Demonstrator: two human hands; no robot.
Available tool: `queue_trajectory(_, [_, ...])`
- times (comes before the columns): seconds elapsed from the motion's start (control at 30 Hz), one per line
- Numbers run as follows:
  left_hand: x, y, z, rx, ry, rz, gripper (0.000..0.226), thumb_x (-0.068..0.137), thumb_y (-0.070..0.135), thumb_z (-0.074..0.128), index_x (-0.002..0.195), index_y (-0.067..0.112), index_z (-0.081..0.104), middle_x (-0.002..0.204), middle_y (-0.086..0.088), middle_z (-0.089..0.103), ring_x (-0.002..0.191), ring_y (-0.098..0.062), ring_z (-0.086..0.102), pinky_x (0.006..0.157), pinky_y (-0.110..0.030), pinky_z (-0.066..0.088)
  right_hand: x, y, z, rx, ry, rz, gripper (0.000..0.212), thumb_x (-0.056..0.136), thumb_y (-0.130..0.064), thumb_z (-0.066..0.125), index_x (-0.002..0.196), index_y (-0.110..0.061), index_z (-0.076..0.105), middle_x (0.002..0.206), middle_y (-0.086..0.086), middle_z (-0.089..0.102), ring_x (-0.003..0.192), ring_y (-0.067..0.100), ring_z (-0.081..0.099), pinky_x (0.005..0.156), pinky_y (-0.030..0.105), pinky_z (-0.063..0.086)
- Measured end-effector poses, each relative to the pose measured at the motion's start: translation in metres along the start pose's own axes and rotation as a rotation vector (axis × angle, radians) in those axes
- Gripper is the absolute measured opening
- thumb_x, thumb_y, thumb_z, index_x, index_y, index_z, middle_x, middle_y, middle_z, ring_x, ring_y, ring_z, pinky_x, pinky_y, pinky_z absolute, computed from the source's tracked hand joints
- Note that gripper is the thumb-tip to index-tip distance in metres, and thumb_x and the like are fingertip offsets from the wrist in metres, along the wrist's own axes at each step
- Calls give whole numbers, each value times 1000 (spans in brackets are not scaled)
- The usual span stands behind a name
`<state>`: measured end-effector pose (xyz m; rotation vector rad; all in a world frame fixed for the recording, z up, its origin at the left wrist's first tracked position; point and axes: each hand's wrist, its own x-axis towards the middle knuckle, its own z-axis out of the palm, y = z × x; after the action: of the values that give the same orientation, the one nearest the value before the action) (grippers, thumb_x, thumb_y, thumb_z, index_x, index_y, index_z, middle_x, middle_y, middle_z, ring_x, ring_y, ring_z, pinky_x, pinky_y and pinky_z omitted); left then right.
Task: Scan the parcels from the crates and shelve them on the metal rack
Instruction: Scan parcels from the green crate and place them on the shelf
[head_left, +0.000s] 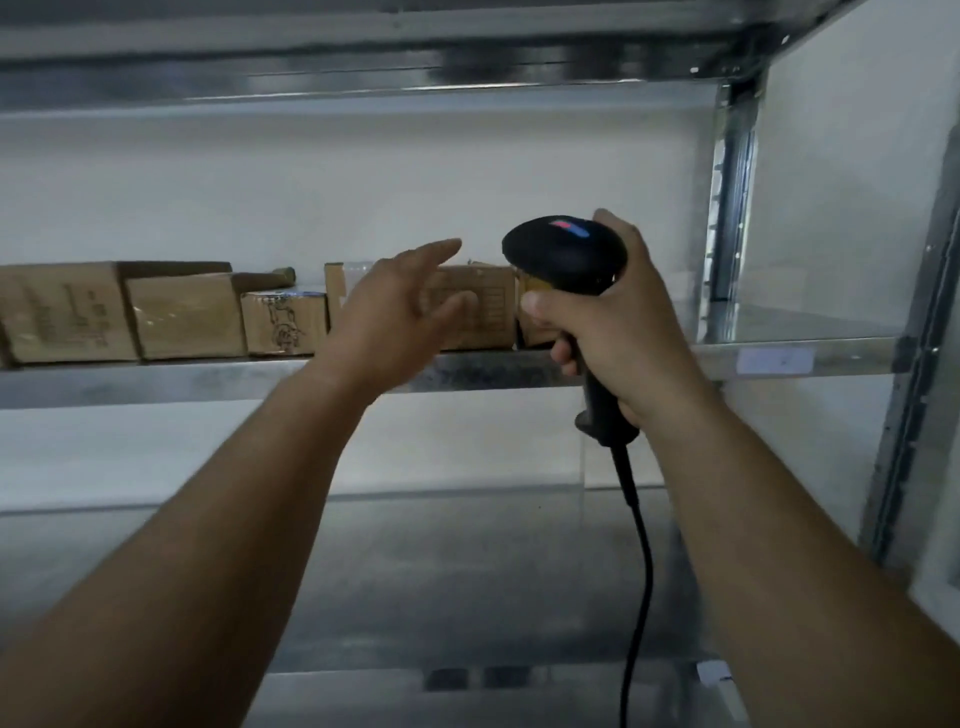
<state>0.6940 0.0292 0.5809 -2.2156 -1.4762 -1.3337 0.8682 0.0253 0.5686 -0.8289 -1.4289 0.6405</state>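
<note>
The parcels (62, 312) are plain brown cardboard boxes, taped shut, some with faint printed drawings or a printed grid on the front. They stand in one row on the middle shelf (156, 379) of the rack (732, 208), from its left end to about the middle. The row starts with the largest box at the far left, then a mid-sized one (184, 317), then a small one (283, 325) with a line drawing. Next is a narrow one (335, 286), then a box with a grid print (488, 306), and last a sliver of another (535, 332) behind the scanner. That makes six that can be counted, with the hands hiding part of the row.

The left hand (400, 317) is held up in front of the grid-print box. Its fingers (441, 249) are straight and spread, holding nothing; it is blurred, and contact with the box cannot be told.

The right hand (618, 332) has its fingers (563, 358) curled round the handle of one black scanner (563, 249). The scanner stands upright, with a red and blue mark on its head. One black cord (641, 561) hangs from the handle.

Three rack shelves are in view. One white label (774, 360) sits on the middle shelf's front edge, at the right.
</note>
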Motion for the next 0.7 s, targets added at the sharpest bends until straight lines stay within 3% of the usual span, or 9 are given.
queue_trajectory(0.2, [-84, -45, -7, 30, 87, -226, 54, 92, 38, 55, 143, 31, 38, 147, 6, 42, 134, -12, 36, 99, -24, 31, -52, 33, 57, 115, -193, -25, 88, 84, -10, 74, 150, -38, 24, 134, 1, 54, 88, 17, 57, 49, 11, 45])
queue_trajectory(0.3, [-118, -66, -12, 82, 96, -342, 55, 92, 38, 55, 144, 29, 37, 148, 5, 40, 136, -13, 34, 102, -25, 29, -67, 47, 88, 142, -271, -27, 89, 83, -12, 76, 150, -38, 23, 136, -3, 52, 94, 19, 57, 53, 12, 48])
queue_trajectory(0.4, [-149, -82, -22, 107, 136, -443, 55, 92, 36, 57, 144, 26, 38, 148, 4, 41, 135, -12, 35, 98, -17, 24, -82, 58, 122, 123, -337, -30, 88, 81, -15, 77, 149, -38, 25, 132, -10, 52, 100, 21, 61, 77, 29, 58])
queue_trajectory(0.47, [-168, -91, -31, 119, 166, -490, 55, 92, 34, 58, 143, 24, 40, 147, 3, 43, 134, -10, 36, 95, -11, 22, -94, 63, 144, 120, -382, -7, 90, 81, -16, 78, 150, -39, 25, 125, -16, 50, 109, 23, 62, 89, 42, 57])
queue_trajectory(0.6, [-204, -109, -55, 156, 195, -553, 56, 91, 34, 59, 143, 23, 40, 147, 3, 42, 134, -9, 34, 93, -5, 18, -121, 67, 187, 143, -458, 31, 91, 80, -16, 79, 149, -42, 25, 110, -30, 49, 106, 21, 62, 92, 48, 55])
queue_trajectory(0.7, [-232, -125, -83, 164, 236, -596, 56, 91, 34, 60, 143, 22, 40, 146, 3, 43, 134, -9, 34, 92, -4, 18, -142, 65, 221, 167, -504, 43, 91, 80, -14, 78, 149, -41, 25, 117, -23, 52, 102, 17, 59, 93, 50, 54])
